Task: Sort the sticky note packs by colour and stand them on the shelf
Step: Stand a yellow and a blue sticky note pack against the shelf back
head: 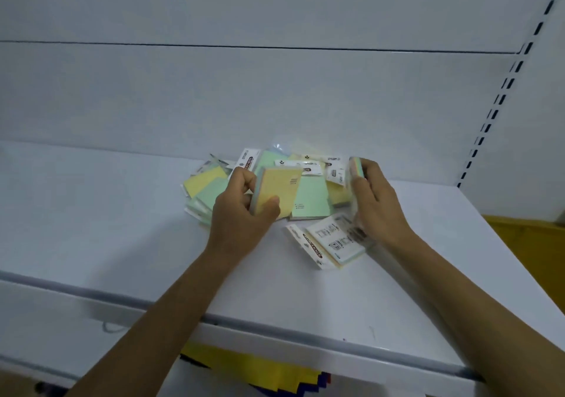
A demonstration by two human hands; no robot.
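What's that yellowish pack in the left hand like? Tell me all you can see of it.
The pack is a squarish pad with a pale orange-yellow face, small dark print near one corner and a bluish-green layer along its edge. The left hand holds it tilted above the pile, thumb on its face, fingers curled round its edge.

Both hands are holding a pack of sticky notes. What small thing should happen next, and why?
Probably the left hand should stand its yellow-faced sticky note pack upright on the bare white shelf beside the loose heap of packs, starting a colour group. No pack stands yet, and the right hand grips a pastel-striped pack.
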